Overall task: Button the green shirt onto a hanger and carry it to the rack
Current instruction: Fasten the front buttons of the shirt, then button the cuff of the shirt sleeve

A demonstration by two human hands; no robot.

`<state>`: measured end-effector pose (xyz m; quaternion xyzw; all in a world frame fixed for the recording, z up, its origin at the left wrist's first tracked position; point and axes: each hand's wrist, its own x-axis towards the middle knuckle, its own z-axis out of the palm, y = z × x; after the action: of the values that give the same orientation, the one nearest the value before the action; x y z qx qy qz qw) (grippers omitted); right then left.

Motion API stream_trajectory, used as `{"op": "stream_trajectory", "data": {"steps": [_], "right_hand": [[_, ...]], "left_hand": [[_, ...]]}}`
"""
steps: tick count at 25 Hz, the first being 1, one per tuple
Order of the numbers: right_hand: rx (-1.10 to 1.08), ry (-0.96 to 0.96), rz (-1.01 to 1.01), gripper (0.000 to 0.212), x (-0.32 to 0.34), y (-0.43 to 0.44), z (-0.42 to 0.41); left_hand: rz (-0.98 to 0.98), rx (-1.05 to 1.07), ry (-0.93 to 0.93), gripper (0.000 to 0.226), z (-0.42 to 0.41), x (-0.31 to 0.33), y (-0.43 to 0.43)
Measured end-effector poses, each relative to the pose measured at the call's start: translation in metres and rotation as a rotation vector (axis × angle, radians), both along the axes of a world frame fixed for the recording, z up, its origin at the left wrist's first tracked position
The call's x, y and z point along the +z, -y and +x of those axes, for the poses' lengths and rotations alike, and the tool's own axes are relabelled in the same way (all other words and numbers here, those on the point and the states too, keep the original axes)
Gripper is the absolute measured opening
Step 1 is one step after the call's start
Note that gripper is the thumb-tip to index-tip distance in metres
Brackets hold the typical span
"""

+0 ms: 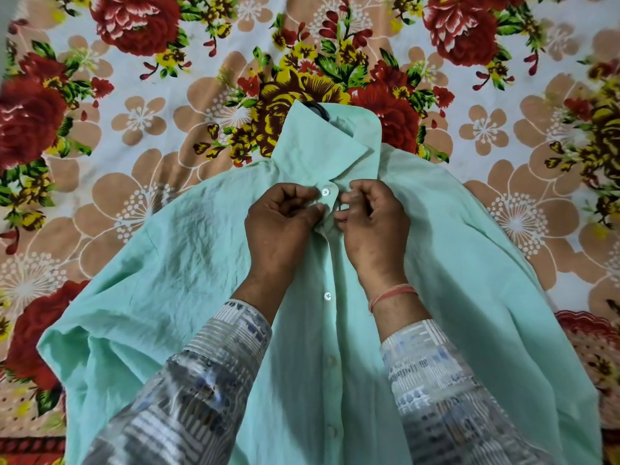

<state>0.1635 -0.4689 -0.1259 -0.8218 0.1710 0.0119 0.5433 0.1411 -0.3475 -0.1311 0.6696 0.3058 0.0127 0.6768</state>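
Status: mint-green cloth shirt [188, 263] on black hanger [318, 110]; 1 white collar button [324, 192] fastened above fingers [313, 209]; left hand [281, 226], right hand [372, 223] pinch placket; rack carry pending.

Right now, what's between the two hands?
Head view: the mint-green fabric shirt's front strip, with a small round white button, lies between left hand and right hand.
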Motion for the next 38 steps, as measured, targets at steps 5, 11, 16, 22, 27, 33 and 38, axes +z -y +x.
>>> {"op": "stream_trajectory", "data": {"steps": [5,11,16,22,27,33,38], "right_hand": [[0.032,0.096,-0.195,0.024,0.013,0.009,-0.025],[0.018,0.271,-0.324,0.029,0.026,0.033,-0.070],[-0.085,0.260,-0.411,0.026,0.039,0.083,-0.132],[-0.185,0.161,-0.526,0.031,0.052,0.205,-0.235],[-0.118,-0.277,-0.655,0.051,0.060,0.327,-0.355],[0.034,-0.517,-0.560,0.018,0.059,0.383,-0.409],[-0.454,-0.071,-0.356,0.015,0.086,0.420,-0.392]], "left_hand": [[-0.010,0.026,0.018,0.024,-0.012,0.012,-0.011],[0.030,-0.175,0.112,0.017,-0.051,0.041,0.019],[-0.021,-0.376,0.107,0.012,-0.095,0.045,0.093],[-0.057,-0.582,0.026,0.012,-0.174,0.051,0.203],[-0.077,-0.687,-0.022,0.017,-0.245,0.057,0.294],[-0.027,-0.767,-0.057,0.015,-0.301,0.066,0.356],[-0.001,-0.859,-0.118,0.025,-0.331,0.071,0.386]]}}
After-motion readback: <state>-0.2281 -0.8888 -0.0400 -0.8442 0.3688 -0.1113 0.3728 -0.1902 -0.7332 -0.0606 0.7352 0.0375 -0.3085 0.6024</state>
